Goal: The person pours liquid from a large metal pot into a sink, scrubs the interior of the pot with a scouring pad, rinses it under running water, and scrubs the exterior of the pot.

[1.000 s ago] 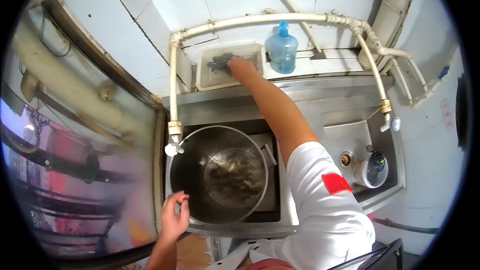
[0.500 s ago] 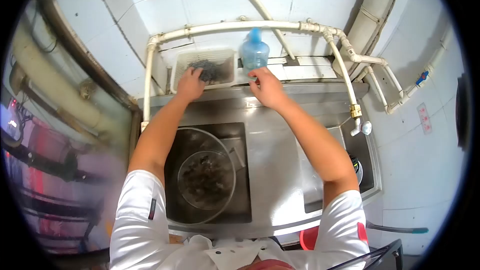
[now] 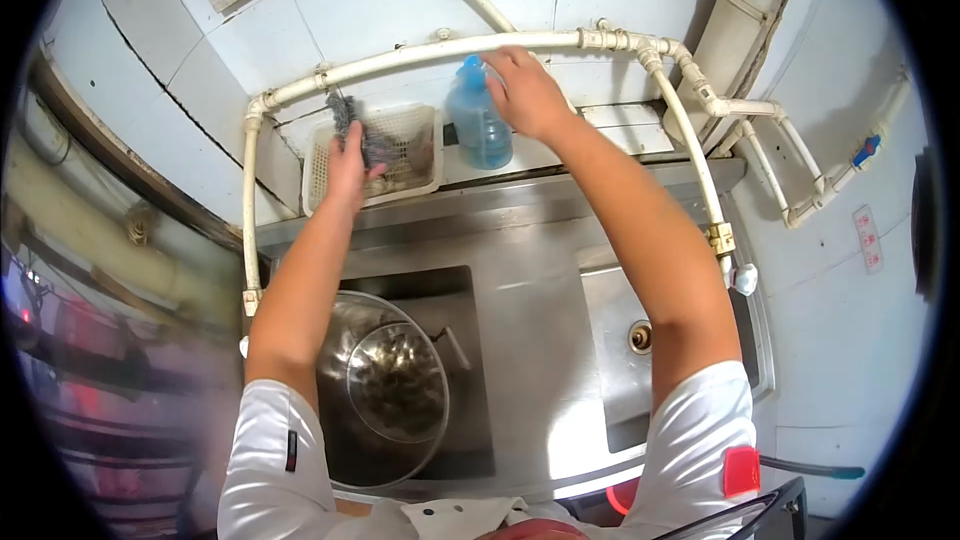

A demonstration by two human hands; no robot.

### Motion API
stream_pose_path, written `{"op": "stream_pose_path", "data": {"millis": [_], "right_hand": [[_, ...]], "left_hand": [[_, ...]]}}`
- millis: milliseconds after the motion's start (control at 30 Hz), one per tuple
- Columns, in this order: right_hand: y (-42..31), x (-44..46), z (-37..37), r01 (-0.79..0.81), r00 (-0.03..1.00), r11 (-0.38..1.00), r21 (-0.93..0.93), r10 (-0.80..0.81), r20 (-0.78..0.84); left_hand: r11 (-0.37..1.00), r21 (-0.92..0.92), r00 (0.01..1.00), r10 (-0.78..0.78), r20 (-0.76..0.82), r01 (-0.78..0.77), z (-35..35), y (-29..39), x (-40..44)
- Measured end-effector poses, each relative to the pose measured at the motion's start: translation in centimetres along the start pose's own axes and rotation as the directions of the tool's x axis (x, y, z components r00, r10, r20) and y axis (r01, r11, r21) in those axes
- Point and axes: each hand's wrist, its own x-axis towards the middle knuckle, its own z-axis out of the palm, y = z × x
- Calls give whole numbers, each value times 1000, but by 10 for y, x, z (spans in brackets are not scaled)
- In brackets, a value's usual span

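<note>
My left hand (image 3: 348,172) is closed around a dark grey, shaggy bundle of steel wool (image 3: 343,112), lifted at the left side of a white plastic basket (image 3: 318,175). More dark grey stringy material lies in the basket beside my fingers. A translucent blue plastic bottle (image 3: 485,130) with a blue cap stands upright to the right of the basket. My right hand (image 3: 527,95) is at the bottle's upper right, thumb and fingers apart, fingertips beside the cap. Whether they touch it is hard to see.
Below is a steel sink counter (image 3: 530,330). Its left basin holds a large round metal bowl (image 3: 440,420) with a smaller round vessel of dark contents inside. The right basin shows a drain (image 3: 640,337). A cream pipe (image 3: 400,60) crosses the wall, with a tap (image 3: 742,280) at right.
My left hand has raised the steel wool from the basket. My right hand has moved up from the bottle's lower side to its cap. The camera view has shifted, and the bowl appears lower.
</note>
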Motion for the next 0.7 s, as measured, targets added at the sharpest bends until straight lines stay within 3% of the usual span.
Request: {"op": "stream_pose_path", "data": {"millis": [67,100,133,167,233,400,467,600,700], "right_hand": [[13,29,18,149,986,983,-105,-156,-64],[15,40,26,151,985,983,-101,-159,-69],[16,50,31,42,995,992,-121,-30,100],[17,54,37,-63,958,985,-159,104,266],[14,54,41,-109,955,984,-142,144,259],[11,50,50,-210,948,964,-164,242,209],[1,48,50,-350,905,921,-172,380,194],[11,48,64,-388,891,907,-162,414,185],[30,62,69,-301,916,934,-193,339,213]], "left_hand": [[977,-122,960,-139,243,172,19,13,-21],[957,-190,913,-131,386,218,27,8,-22],[929,-249,845,-111,523,275,36,4,-23],[928,-251,847,-112,519,276,48,0,-24],[810,-446,813,-62,579,380,74,-7,-22],[748,-528,844,-82,530,403,109,-15,-12],[750,-534,841,-53,539,389,116,-23,-6],[728,-565,829,-7,559,387,118,-28,-1],[760,-534,860,-62,507,370,113,-25,-7]]}}
